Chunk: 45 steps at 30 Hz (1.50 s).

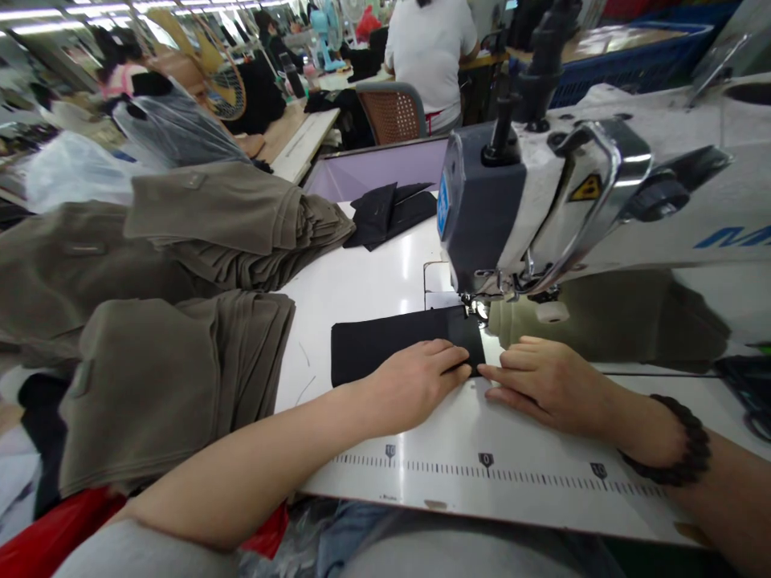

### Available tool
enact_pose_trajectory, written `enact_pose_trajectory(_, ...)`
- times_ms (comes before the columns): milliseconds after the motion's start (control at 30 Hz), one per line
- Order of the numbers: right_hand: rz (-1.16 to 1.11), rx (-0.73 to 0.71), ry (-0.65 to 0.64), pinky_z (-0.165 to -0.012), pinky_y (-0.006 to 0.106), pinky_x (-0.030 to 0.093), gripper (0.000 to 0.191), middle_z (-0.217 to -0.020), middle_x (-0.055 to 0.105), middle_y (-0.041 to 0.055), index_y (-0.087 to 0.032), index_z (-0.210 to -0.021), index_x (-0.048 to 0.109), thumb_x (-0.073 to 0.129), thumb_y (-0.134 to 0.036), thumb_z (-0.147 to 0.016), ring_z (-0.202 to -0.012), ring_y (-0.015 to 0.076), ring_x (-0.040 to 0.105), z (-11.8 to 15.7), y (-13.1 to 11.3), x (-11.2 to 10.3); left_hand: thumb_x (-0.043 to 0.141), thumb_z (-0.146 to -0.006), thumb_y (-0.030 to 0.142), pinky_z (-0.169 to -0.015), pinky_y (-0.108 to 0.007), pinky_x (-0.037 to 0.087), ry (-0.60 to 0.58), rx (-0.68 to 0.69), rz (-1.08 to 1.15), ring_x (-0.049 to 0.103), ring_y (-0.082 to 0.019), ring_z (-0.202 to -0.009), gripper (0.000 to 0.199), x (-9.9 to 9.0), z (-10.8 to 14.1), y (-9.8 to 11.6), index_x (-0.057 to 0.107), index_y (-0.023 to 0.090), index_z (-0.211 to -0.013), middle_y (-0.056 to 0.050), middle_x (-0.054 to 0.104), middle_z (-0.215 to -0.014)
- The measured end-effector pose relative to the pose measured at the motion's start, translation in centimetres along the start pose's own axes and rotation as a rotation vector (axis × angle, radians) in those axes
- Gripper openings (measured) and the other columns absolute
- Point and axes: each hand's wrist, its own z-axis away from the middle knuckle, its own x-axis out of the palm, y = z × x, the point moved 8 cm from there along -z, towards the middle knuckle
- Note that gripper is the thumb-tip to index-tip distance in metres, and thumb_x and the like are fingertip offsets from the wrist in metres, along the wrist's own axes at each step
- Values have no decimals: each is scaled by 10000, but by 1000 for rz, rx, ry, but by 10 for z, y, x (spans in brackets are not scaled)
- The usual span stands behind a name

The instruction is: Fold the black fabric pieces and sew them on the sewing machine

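Ruler markings (486, 472) are running along the bench (446, 433), nearer than the fingers. The left hand (415, 381) is lying with its fingers extended on a black fabric panel (379, 345), which is stretching leftward from them. The right hand (557, 381) is reaching the panel's near right corner, fingers partly bent; I cannot tell whether they are gripping. Grayish-brown fabric stacks (157, 377) are resting left of the fingers. Beyond the fingertips, a sewing machine's presser foot (473, 309) is meeting the panel; farther off, a person (430, 56) is facing away.
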Motion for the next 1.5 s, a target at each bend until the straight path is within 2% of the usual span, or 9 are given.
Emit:
enact_pose_trajectory(267,66,70,-33,-611,290,313,342,-630,557,18,-132,-951,633,350,-318,-904,-580,121,466,-2,9,6,358,-903,154,-982,-319,399,-6,-28,-10,495,-189,-1117,285,6,-5,-12,526,63,-1114,-127,532,-1203)
enact_pose_trajectory(600,89,263,-44,-650,311,309,354,-676,571,31,-126,-1037,598,385,-365,-886,-613,140,503,-3,31,14,406,-884,147,-968,-301,418,40,-14,-45,511,-194,-1090,274,4,-18,-36,543,49,-1100,-127,552,-1167)
enact_pose_trajectory(900,119,288,-40,-674,319,330,340,-695,587,33,-135,-1053,595,394,-350,-881,-604,138,504,-3,32,14,386,-897,158,-929,-288,443,23,-66,-50,527,-184,-1058,262,-2,-30,-53,566,74,-1069,-106,567,-1133)
enact_pose_trajectory(1200,143,255,-29,-667,330,338,328,-682,582,23,-115,-1058,587,405,-320,-878,-567,138,504,-5,28,12,352,-911,156,-916,-317,456,65,-82,-61,544,-181,-1043,275,-1,-36,-65,586,69,-1028,-111,592,-1089)
enact_pose_trajectory(1333,160,268,33,-621,305,342,284,-662,578,30,-145,-939,617,396,-314,-881,-581,141,511,-4,29,0,335,-919,161,-891,-305,470,55,-80,-47,553,-171,-1034,288,-1,-35,-66,590,85,-1028,-96,599,-1083)
enact_pose_trajectory(1433,313,414,98,-565,308,340,337,-648,572,70,-163,-764,605,411,-422,-855,-601,181,502,7,43,-15,319,-922,157,-908,-297,455,31,-102,-51,540,-169,-1058,304,-3,-34,-68,566,71,-1078,-111,574,-1138)
enact_pose_trajectory(1500,387,502,72,-542,316,342,370,-637,564,83,-170,-719,578,422,-487,-829,-586,195,490,15,54,-18,324,-918,142,-932,-290,433,-8,-104,-64,522,-164,-1084,303,-2,-35,-67,546,75,-1112,-113,552,-1177)
